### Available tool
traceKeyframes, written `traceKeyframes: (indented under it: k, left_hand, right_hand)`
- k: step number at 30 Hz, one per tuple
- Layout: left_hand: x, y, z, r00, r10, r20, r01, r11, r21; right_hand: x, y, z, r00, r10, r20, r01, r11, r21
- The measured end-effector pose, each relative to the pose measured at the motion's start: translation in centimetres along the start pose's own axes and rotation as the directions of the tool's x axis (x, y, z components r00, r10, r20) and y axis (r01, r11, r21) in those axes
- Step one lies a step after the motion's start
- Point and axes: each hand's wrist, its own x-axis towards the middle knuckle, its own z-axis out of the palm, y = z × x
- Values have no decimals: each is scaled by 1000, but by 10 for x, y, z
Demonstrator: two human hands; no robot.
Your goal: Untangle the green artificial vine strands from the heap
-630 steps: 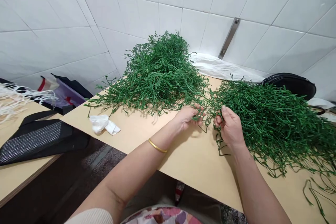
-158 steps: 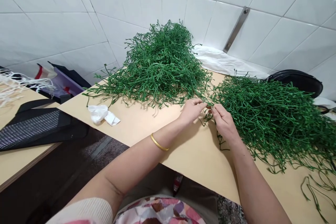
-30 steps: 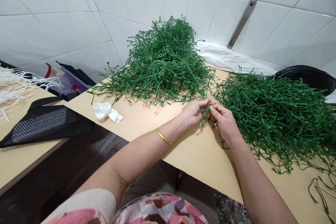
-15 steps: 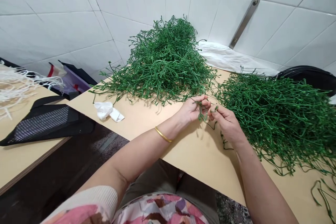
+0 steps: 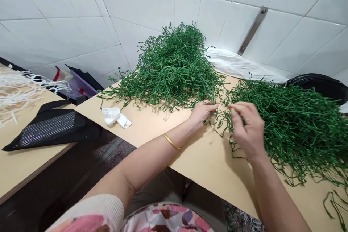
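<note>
My left hand [image 5: 203, 112], with a gold bangle on its wrist, pinches green strands at the table's middle. To its right, my right hand [image 5: 247, 125] is raised a little with thumb and forefinger pressed together. A thin strand seems to run between the fingertips of both hands; what the right one grips is too small to name. Behind them rises a tall heap of green stems [image 5: 176, 69] with small tips. Another green pile [image 5: 301, 127] lies beside my right hand. A few loose green strands hang below the hands.
Crumpled white tissue [image 5: 115, 116] lies near the left edge of the tan table [image 5: 152, 130]. On a second table at left are white strands [image 5: 19, 94] and a black mesh item [image 5: 51, 127]. Tiled wall stands behind, with a metal bracket [image 5: 252, 30]. A black round object [image 5: 320, 83] sits at right.
My right hand has moved right, away from my left hand, and turned with its fingers curled. My left thumb has closed down against the fingers. The camera view has shifted slightly.
</note>
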Motion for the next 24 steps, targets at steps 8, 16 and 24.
traceKeyframes:
  k: [8, 16, 24]
  left_hand:
    - [1, -2, 0, 1000, 22, -17, -22, 1000, 18]
    - [-2, -2, 1, 998, 57, 10, -58, 997, 52]
    - [-2, -1, 0, 999, 40, 22, -41, 998, 57]
  right_hand:
    - [-10, 18, 26, 978, -25, 209, 11, 998, 69]
    - [-12, 20, 24, 966, -15, 258, -27, 987, 156]
    - [-13, 15, 21, 942, 173, 288, -232, 955, 184]
